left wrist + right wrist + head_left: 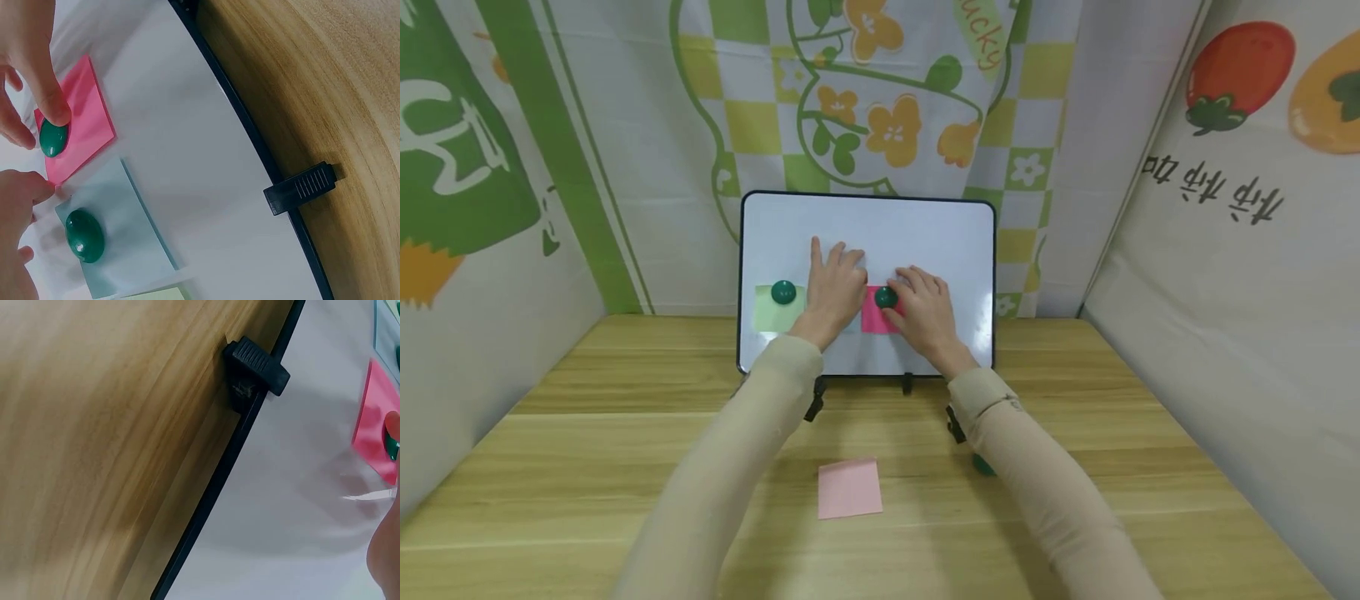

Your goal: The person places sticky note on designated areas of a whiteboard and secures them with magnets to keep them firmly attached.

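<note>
A bright pink sticky note [87,119] lies against the whiteboard [865,221], with a round green magnet [54,139] on it. My right hand [927,312] pinches this magnet between thumb and fingers. My left hand [835,287] is spread on the board, fingers fairly straight, one fingertip touching the pink note's corner. Beside it, a light blue note [134,231] bears a green magnet [85,235]; in the head view my left hand mostly hides them. Farther left, a pale green note [775,321] sits under another green magnet [783,292].
A pale pink sticky note [850,490] lies on the wooden table [587,467]. One more green magnet [983,465] is partly covered by my right sleeve. Black clips [300,187] grip the board's lower edge. A patterned curtain [880,108] hangs behind.
</note>
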`<act>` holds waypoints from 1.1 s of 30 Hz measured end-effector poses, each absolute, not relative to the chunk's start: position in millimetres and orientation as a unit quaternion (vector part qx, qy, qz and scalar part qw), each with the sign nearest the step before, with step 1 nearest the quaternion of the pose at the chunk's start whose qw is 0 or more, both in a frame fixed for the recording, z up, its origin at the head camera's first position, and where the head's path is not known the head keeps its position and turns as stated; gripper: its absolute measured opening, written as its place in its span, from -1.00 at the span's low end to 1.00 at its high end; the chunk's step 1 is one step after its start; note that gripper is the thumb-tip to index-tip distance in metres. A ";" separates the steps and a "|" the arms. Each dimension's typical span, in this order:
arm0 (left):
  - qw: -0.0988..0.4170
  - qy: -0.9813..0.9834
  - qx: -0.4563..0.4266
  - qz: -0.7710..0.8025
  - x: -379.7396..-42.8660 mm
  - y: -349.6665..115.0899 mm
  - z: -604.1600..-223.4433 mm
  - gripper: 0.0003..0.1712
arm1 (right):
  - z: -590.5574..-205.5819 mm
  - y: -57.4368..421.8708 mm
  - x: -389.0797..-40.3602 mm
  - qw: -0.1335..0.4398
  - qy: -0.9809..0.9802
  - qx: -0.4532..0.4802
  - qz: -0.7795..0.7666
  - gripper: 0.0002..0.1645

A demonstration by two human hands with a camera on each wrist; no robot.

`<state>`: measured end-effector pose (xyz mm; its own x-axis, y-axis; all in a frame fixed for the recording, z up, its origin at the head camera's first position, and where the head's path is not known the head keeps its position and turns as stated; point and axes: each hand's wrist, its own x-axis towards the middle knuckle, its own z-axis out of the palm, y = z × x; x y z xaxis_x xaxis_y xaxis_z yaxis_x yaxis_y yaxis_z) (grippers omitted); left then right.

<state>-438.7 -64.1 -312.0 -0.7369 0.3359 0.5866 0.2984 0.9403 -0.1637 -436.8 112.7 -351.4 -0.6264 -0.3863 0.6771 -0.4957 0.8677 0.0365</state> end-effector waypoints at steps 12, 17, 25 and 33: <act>0.302 -0.932 -0.202 -0.020 -438.1 -73.7 -315.3 -0.75 | -356.4 139.7 -432.0 0.358 -0.894 0.253 0.096 -0.41; 0.302 -0.928 -0.213 -0.044 -435.7 -78.5 -319.0 -0.71 | -359.3 147.4 -431.2 0.348 -0.894 0.262 0.108 -0.35; 0.285 -0.933 -0.215 -0.045 -431.7 -88.8 -326.3 -0.52 | -365.5 156.0 -426.8 0.339 -0.896 0.264 0.109 -0.31; 0.286 -0.931 -0.224 -0.026 -428.2 -98.7 -328.9 -0.40 | -368.2 157.6 -422.9 0.342 -0.895 0.271 0.096 -0.25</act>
